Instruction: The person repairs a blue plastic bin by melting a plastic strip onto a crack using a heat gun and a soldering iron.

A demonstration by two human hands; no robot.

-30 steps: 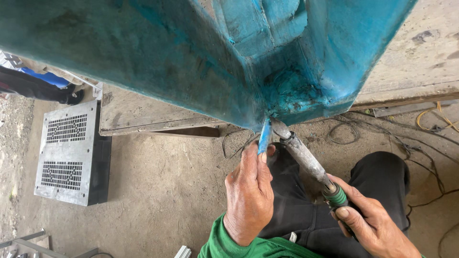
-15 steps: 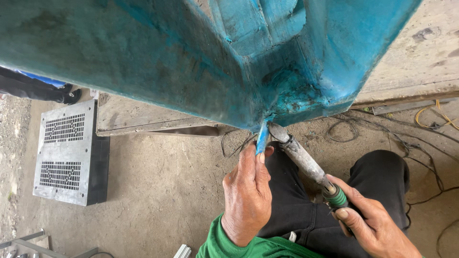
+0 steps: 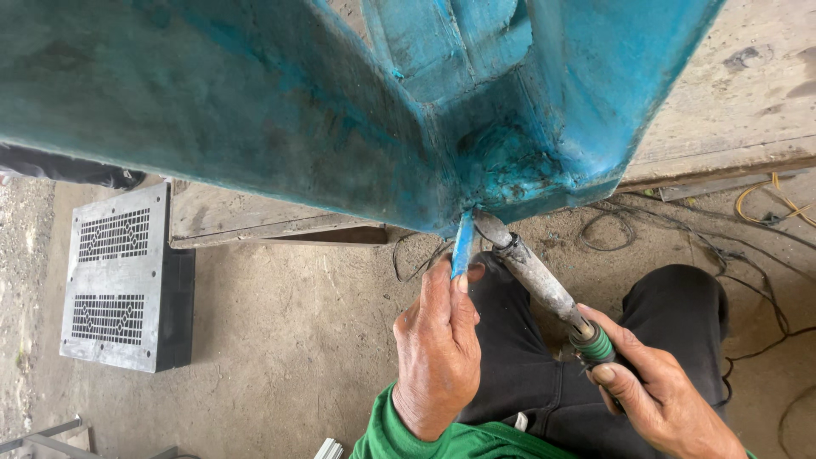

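Note:
A large teal-painted moulded body point(image 3: 357, 110) fills the top of the view, its lower corner point(image 3: 501, 178) worn and flaking. My left hand point(image 3: 438, 348) pinches a thin blue strip point(image 3: 461, 242) that hangs from that corner's edge. My right hand point(image 3: 659, 391) grips the green-banded handle of a grimy metal scraper-like tool point(image 3: 540, 276). Its tip rests against the underside of the corner, right beside the strip. My black-trousered legs lie under both hands.
A grey perforated metal box point(image 3: 119, 280) lies on the dusty concrete floor at left. A wooden plank point(image 3: 272, 223) runs under the teal body. Loose black and yellow cables point(image 3: 765, 204) trail across the floor at right.
The view has drifted slightly; both hands keep the same grip, with the strip and the tool tip still at the corner.

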